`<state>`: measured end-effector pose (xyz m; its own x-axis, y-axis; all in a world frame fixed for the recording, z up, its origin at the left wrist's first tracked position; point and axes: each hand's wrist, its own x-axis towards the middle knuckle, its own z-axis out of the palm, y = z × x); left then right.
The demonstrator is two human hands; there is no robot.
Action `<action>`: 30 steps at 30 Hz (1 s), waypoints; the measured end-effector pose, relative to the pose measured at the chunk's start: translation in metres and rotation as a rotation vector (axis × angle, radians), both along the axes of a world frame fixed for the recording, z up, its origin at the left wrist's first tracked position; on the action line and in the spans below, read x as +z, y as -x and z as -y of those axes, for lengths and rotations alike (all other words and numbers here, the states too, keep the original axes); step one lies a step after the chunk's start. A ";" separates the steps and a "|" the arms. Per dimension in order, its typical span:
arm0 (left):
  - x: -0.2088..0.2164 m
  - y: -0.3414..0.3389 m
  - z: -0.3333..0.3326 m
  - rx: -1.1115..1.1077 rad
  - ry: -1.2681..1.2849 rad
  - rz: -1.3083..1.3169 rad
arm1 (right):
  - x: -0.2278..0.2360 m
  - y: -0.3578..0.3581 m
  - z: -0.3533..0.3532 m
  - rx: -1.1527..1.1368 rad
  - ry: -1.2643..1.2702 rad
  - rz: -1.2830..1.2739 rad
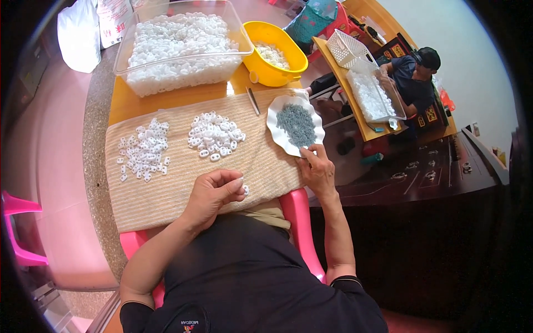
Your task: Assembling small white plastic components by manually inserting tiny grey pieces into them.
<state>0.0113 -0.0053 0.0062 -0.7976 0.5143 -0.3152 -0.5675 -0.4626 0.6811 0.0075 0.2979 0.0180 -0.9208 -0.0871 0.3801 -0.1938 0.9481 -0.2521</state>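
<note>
My left hand (214,194) pinches a small white plastic piece with holes (245,190) between thumb and fingers, above the cloth's near edge. At the near rim of a white wavy-edged plate (273,123), my right hand (318,169) has its fingers bent together; whether they grip the rim or a tiny part is unclear. Many tiny grey parts (296,124) are heaped on that plate. Beyond my left hand lies a pile of rounded white two-holed pieces (215,135). Farther left, more angular white pieces (145,150) are spread out.
A clear tub of white pieces (183,53) and a yellow basin (277,53) stand at the back. A dark pen-like stick (253,101) lies on the striped cloth (183,183). Another person (411,77) sits at a second table on the right.
</note>
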 end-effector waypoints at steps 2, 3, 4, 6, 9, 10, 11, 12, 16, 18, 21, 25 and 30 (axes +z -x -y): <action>0.000 0.000 0.000 -0.013 0.014 0.009 | 0.000 0.000 0.000 0.001 -0.007 0.003; 0.000 0.000 0.000 -0.013 0.015 0.009 | 0.000 0.000 0.000 0.001 -0.006 0.003; 0.000 0.000 0.000 -0.013 0.020 0.016 | -0.001 0.000 0.000 0.006 -0.017 -0.006; 0.000 -0.001 -0.001 -0.013 0.026 0.023 | -0.001 0.000 -0.001 0.011 -0.027 -0.015; 0.000 -0.001 -0.001 -0.018 0.020 0.023 | -0.002 0.000 -0.001 0.019 -0.043 -0.037; 0.001 -0.001 -0.001 -0.019 0.021 0.025 | -0.003 0.000 0.000 0.023 -0.044 -0.056; 0.001 -0.001 -0.001 -0.020 0.022 0.026 | -0.003 -0.001 0.000 0.026 -0.045 -0.076; 0.001 -0.001 -0.001 -0.019 0.022 0.027 | -0.004 -0.001 0.001 0.026 -0.045 -0.075; -0.001 0.000 -0.002 -0.012 0.007 0.014 | -0.005 -0.001 0.004 0.019 -0.045 -0.104; -0.001 0.000 -0.002 -0.010 -0.001 0.015 | -0.007 -0.001 0.004 0.022 -0.036 -0.102; -0.001 0.000 -0.002 -0.004 -0.001 0.022 | -0.009 -0.001 0.006 0.023 -0.054 -0.126; -0.001 -0.001 -0.002 -0.001 0.002 0.024 | -0.008 -0.002 0.010 0.047 -0.009 -0.183; -0.001 -0.002 -0.002 0.007 -0.010 0.043 | -0.012 -0.003 0.010 0.029 0.005 -0.174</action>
<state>0.0129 -0.0030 0.0054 -0.7870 0.5120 -0.3441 -0.5929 -0.4736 0.6513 0.0103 0.2879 0.0063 -0.8381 -0.1104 0.5343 -0.2619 0.9405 -0.2166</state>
